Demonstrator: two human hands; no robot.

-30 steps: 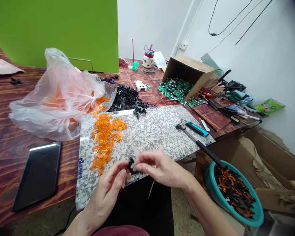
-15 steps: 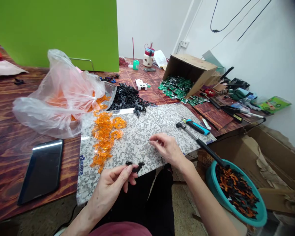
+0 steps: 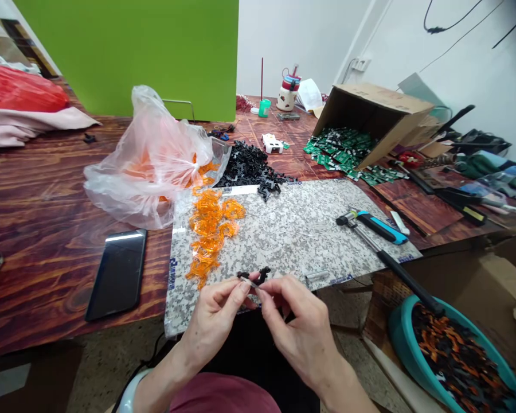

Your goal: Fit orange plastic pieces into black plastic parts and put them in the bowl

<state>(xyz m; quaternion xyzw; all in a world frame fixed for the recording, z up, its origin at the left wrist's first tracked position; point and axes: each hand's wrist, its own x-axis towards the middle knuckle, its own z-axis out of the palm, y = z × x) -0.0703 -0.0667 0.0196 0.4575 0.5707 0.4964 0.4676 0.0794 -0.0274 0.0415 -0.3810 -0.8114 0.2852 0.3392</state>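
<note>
Over the front edge of the speckled stone-patterned board (image 3: pixel 279 241), my left hand (image 3: pixel 217 310) pinches a small black plastic part (image 3: pixel 264 274). My right hand (image 3: pixel 298 321) has come up close beside it, thumb and forefinger closed on a thin pale pin (image 3: pixel 251 283) that reaches to the black part. Whether the pin is inside the part I cannot tell. Clear orange plastic pieces (image 3: pixel 208 229) lie in a column on the board's left side. Behind them is a heap of similar black parts (image 3: pixel 249 163).
A mallet (image 3: pixel 395 275) and a blue-black handled tool (image 3: pixel 382 227) lie on the right. Below stands a teal basin (image 3: pixel 402 338) of orange-black pieces. A phone (image 3: pixel 118 275), a plastic bag (image 3: pixel 155 166) and a cardboard box (image 3: pixel 382 103) spilling green circuit boards (image 3: pixel 344 149) surround the board.
My right hand has moved left from the board to meet my left hand, and a thin pin now shows between its fingers. The view has turned to the left.
</note>
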